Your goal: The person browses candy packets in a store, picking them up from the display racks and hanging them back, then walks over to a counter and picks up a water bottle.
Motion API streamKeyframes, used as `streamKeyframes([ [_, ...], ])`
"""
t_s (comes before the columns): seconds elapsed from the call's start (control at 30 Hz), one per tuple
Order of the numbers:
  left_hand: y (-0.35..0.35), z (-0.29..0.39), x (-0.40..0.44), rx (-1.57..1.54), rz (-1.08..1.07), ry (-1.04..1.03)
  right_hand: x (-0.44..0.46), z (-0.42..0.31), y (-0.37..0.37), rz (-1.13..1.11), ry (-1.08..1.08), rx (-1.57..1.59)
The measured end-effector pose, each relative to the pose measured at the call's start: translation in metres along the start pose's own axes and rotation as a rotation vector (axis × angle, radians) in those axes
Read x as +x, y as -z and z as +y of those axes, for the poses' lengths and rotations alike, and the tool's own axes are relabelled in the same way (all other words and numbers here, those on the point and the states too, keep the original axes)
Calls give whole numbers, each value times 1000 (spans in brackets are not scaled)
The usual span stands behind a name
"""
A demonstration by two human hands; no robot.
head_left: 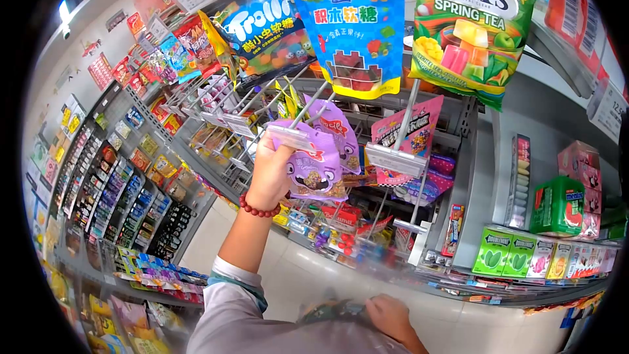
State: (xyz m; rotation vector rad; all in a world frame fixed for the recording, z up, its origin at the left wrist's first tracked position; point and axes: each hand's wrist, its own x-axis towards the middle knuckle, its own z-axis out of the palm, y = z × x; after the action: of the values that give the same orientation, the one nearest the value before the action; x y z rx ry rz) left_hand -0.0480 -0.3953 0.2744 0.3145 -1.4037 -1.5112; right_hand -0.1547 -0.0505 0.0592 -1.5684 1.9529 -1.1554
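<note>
My left hand (pixel 270 172), with a red bead bracelet (pixel 258 206) on its wrist, is raised to a rack hook. Its fingers are closed on the upper left of a purple snack bag (pixel 317 176) with a cartoon face. A clear price-tag holder (pixel 290 137) crosses the bag's top, close to my thumb and fingertips. Another purple bag (pixel 345 132) hangs right behind. My right hand (pixel 388 314) is low, in front of my body and away from the shelves. Blur hides how its fingers are set and whether they hold anything.
Above hang a Trolli bag (pixel 265 29), a blue gummy bag (pixel 354 33) and a green Fox's bag (pixel 468 29). A pink bag (pixel 406 137) hangs right of my left hand, past a projecting tag holder (pixel 395 159). Gum boxes (pixel 521 254) line the right shelf.
</note>
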Motion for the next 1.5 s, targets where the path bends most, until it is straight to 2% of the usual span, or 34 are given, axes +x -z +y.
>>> streamKeyframes([
  [0.23,3,-1,6,-39,-5,43,8,6,1,-24,37,47],
  [0.77,3,-7,18,-67,10,80,16,6,-7,-34,-34,79],
  [0.9,9,-7,17,-91,-52,37,16,4,-8,-28,-56,83],
  [1.23,-12,3,16,-53,18,-121,18,0,-12,-47,-65,77],
  [1.5,-20,9,22,32,24,-87,17,0,-15,-60,-80,100],
])
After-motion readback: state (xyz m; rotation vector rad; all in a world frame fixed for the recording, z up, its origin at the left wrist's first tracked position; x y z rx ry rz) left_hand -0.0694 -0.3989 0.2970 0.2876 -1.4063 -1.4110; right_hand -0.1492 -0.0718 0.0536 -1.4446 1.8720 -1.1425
